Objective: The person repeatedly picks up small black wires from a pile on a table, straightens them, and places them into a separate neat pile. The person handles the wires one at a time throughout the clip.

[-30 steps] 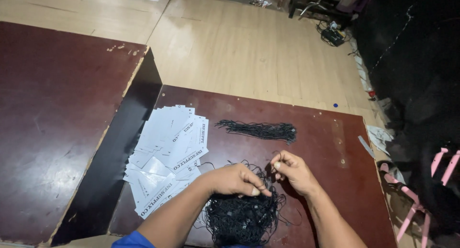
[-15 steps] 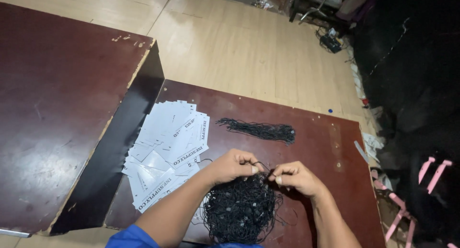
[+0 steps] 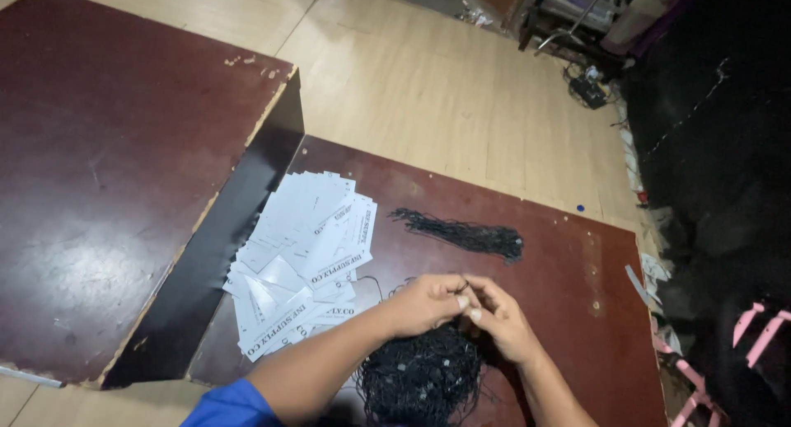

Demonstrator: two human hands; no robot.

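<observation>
Near the board's (image 3: 577,254) front edge, I pinch one string between both hands (image 3: 428,302) (image 3: 501,318) above the tangle (image 3: 420,377); best pulled slowly, avoiding snags.

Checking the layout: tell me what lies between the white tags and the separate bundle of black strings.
In the head view, only bare dark red board separates the white tags from the black string bundle.

Dark red board (image 3: 568,270) with white tags (image 3: 305,254), black string bundle (image 3: 461,233), tangled strings (image 3: 420,377)
</observation>
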